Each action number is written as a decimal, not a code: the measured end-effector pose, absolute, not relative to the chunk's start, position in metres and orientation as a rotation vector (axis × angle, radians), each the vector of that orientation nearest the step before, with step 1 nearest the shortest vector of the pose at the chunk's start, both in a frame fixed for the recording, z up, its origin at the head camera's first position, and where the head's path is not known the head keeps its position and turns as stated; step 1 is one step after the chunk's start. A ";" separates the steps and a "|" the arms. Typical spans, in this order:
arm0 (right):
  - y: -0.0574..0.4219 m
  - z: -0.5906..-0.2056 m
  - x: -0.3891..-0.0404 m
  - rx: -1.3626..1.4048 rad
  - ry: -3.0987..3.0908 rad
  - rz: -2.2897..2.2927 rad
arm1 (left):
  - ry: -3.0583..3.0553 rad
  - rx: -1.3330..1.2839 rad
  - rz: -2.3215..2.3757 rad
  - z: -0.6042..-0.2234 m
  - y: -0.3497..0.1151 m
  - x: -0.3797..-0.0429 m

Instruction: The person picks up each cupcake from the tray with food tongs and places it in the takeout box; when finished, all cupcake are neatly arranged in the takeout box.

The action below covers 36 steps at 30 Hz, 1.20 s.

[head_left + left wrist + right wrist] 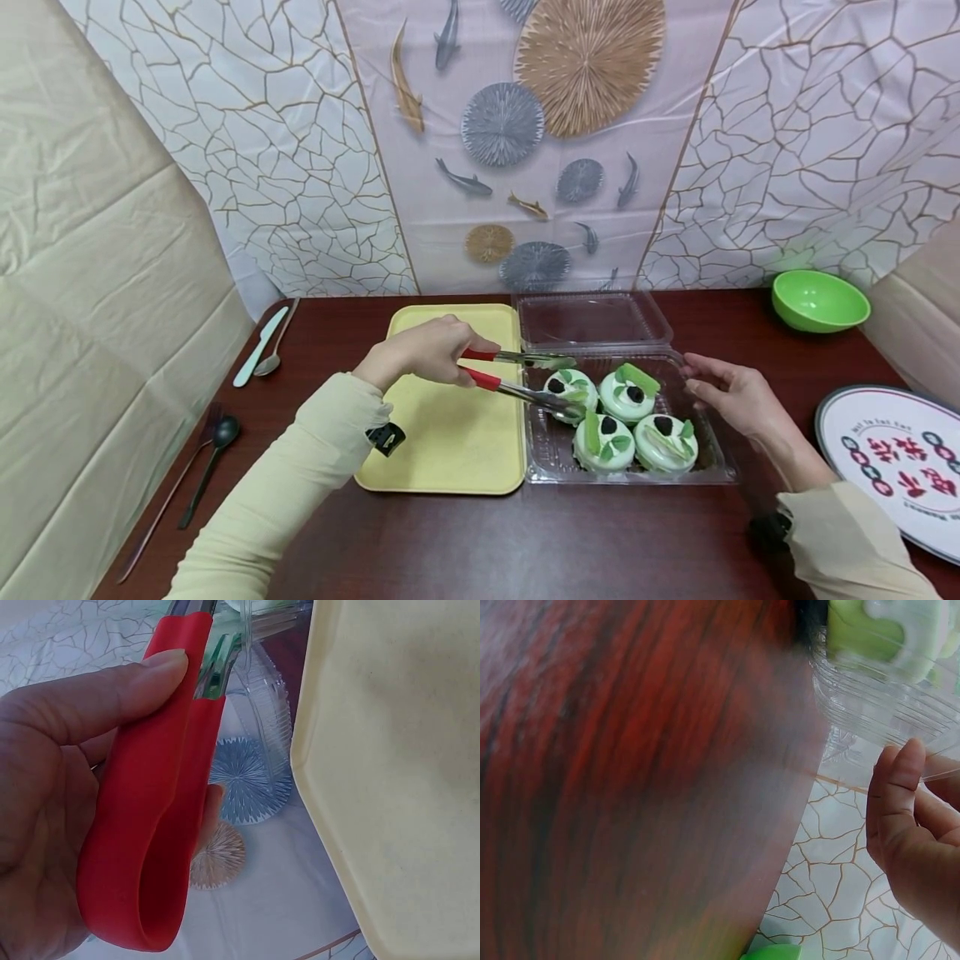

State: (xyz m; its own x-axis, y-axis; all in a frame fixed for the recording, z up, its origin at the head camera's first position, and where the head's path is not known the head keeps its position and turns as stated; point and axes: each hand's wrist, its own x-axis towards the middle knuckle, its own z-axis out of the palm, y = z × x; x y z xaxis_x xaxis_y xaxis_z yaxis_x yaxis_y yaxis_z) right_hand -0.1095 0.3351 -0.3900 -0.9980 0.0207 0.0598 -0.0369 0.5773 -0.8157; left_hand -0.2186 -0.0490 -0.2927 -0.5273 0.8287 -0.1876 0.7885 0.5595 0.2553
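The left hand (423, 352) grips a pair of red-handled tongs (517, 379), thumb and fingers curled round the red grips; the left wrist view shows the thumb pressed along one red arm and the looped end of the handle in the palm. The metal tips of the tongs reach into a clear plastic clamshell container (551, 454) and stand on either side of the back-left cake (572, 388), one tip above it and one at its near side; whether they touch the icing cannot be told. Four small white-iced cakes with green slices and dark spots sit in the container in two rows. The container's lid (592, 318) lies open flat behind it.

The right hand (731, 396) rests at the container's right rim, its fingers lightly bent and touching the plastic edge; the right wrist view shows the fingertips (900, 780) against the ribbed clear wall.

A pale yellow tray (450, 442) lies on the dark wooden counter (525, 542) just left of the container, touching it. A green bowl (820, 300) stands at the far right, and a round printed plate (896, 462) lies near the right edge. At the left lie a pale blue knife (260, 346) and a spoon (276, 342), and nearer the front a dark spoon (212, 462) beside a fork (172, 492).
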 end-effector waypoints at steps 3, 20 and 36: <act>0.335 -0.390 -0.110 0.013 -2.734 1.410 | 2.520 1.360 0.206 -0.296 -0.050 -0.218; 0.334 -0.390 -0.110 0.016 -2.741 1.414 | 2.532 1.377 0.238 -0.299 -0.053 -0.214; 0.334 -0.390 -0.110 0.007 -2.751 1.411 | 2.549 1.306 0.113 -0.293 -0.046 -0.211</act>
